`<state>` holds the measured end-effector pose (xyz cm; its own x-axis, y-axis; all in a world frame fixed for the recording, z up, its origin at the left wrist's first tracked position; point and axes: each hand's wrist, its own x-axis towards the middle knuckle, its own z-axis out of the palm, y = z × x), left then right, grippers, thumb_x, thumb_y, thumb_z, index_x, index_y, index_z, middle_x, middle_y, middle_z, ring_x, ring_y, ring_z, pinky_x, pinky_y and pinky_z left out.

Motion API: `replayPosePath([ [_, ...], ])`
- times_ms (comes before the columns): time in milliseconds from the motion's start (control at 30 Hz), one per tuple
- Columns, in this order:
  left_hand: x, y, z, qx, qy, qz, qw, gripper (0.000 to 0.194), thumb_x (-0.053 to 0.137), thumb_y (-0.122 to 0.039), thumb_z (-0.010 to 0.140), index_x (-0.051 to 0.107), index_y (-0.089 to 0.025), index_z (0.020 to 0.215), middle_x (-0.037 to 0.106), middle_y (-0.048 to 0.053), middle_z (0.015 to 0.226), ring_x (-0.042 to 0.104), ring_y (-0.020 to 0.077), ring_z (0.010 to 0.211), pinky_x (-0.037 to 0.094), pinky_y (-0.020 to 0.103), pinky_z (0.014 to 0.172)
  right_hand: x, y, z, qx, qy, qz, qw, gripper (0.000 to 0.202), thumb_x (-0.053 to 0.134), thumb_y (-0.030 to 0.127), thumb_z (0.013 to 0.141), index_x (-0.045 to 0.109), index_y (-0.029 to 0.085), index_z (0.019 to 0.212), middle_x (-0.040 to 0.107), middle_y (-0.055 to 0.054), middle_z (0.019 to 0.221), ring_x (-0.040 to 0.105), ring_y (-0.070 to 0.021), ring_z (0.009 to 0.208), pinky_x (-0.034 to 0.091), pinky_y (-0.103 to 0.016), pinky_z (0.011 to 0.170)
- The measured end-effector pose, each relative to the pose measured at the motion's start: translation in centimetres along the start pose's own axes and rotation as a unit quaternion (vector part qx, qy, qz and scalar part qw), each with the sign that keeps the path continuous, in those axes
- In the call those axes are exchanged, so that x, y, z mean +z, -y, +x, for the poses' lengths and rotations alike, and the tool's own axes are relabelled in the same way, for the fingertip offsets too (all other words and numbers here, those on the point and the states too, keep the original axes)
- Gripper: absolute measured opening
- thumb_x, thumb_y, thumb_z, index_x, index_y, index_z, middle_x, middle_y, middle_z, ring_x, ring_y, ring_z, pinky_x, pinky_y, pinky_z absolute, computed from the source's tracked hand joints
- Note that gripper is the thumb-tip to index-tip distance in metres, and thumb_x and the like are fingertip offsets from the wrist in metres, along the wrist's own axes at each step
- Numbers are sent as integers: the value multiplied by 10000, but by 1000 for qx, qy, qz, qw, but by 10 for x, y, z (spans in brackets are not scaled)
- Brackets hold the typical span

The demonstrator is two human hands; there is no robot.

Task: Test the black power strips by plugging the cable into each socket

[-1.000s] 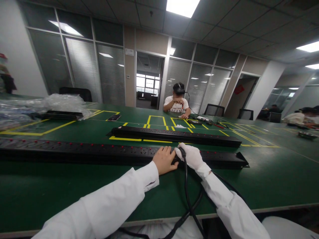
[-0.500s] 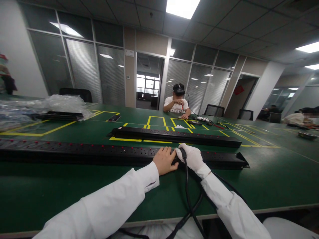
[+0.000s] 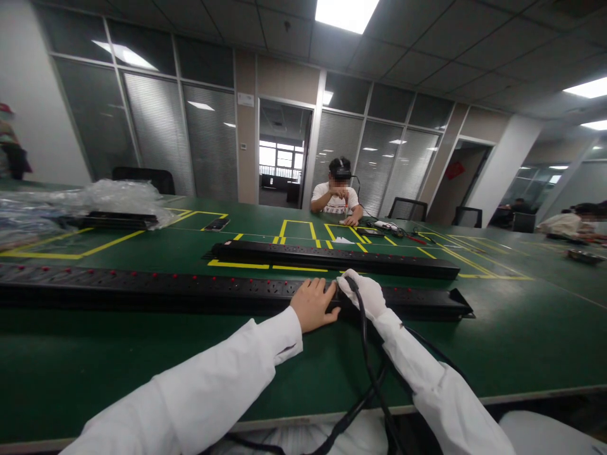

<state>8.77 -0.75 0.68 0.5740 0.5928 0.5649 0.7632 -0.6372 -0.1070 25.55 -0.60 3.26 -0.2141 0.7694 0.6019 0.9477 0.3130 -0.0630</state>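
Note:
A long black power strip point(image 3: 227, 285) with a row of sockets and small red parts lies across the table in front of me. My left hand point(image 3: 310, 305), bare, straddles it near its right part, fingers over the top and thumb at the near side. Just right of it, my right hand point(image 3: 366, 294) in a white glove is closed around a black plug point(image 3: 351, 284) held at the strip's sockets. The plug's front end is hidden, so I cannot tell how deep it sits. Its thick black cable point(image 3: 365, 341) hangs down over the table's near edge.
Behind lies a second black power strip point(image 3: 332, 256), parallel to the first. Clear plastic wrapping point(image 3: 123, 199) is heaped at the left, and a phone point(image 3: 217, 224) lies beyond. A co-worker point(image 3: 336, 199) sits across the green table point(image 3: 512, 328), near cables and a white adapter.
My right hand has tilted slightly, and the cable below it has swung a little to the right. My left hand stays in place on the power strip.

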Motion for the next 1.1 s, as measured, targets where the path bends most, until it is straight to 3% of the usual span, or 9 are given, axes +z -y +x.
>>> replayPosePath([
  [733,2,0,0,5,-4,12,1000,533,436,-469,749,447,-137,1165,536,142,1036,481,286,976,363,399,787,-6,2,-5,-35,-17,8,999,279,406,423,819,575,210,879,642,-19,700,589,-133,660,354,-202,604],
  [900,3,2,-2,4,-6,12,1000,569,443,-476,749,414,-147,1212,537,137,1046,478,282,986,358,396,798,-14,-4,-3,23,-24,146,989,308,384,458,825,573,217,861,618,5,647,555,-120,578,365,-207,560],
  [1000,5,5,-3,5,-6,17,1000,580,427,-480,759,399,-146,1233,533,142,1064,476,286,991,354,399,799,-25,-18,0,72,-50,279,956,341,343,475,840,551,207,868,612,-4,692,549,-127,613,382,-211,553],
  [1100,6,7,-5,8,-7,19,1000,583,427,-481,760,398,-145,1236,532,145,1071,476,286,994,354,394,795,-32,-29,2,90,-64,340,934,349,340,488,839,534,199,860,599,-14,718,540,-133,642,389,-216,554],
])
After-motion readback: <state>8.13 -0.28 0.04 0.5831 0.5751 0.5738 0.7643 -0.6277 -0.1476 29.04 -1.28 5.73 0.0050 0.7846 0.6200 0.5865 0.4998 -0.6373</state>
